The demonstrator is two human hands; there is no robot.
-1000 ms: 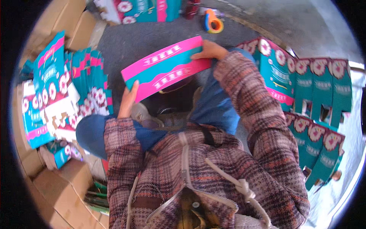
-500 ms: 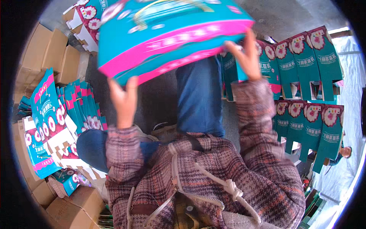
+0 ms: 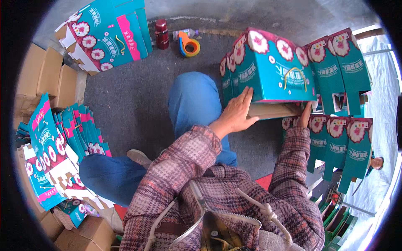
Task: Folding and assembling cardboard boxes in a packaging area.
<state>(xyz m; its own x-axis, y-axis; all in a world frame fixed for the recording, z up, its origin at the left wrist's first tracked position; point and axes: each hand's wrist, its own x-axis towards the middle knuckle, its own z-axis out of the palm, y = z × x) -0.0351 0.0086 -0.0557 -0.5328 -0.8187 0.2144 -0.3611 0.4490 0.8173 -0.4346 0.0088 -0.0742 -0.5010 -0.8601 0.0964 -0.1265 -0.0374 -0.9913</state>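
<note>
Hands steady a teal gift box (image 3: 272,69) among stood-up boxes (image 3: 339,138) on the floor, left hand (image 3: 236,115) spread flat on its side, right hand (image 3: 305,115) mostly hidden beneath, grip unclear; light, stiffish card, probably best taken by the edges.

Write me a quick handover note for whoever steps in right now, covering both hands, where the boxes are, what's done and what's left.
Left hand: flat against the near end of the folded teal gift box, fingers spread.
Right hand: under the box's brown underside, mostly hidden.
The box is held at the row of assembled boxes on the person's right; more stand below.
Done: this box is folded up and many already stand in rows.
Left: flat box blanks are piled on the left, another stack farther out. A tape dispenser and a red bottle sit on the floor ahead.
</note>
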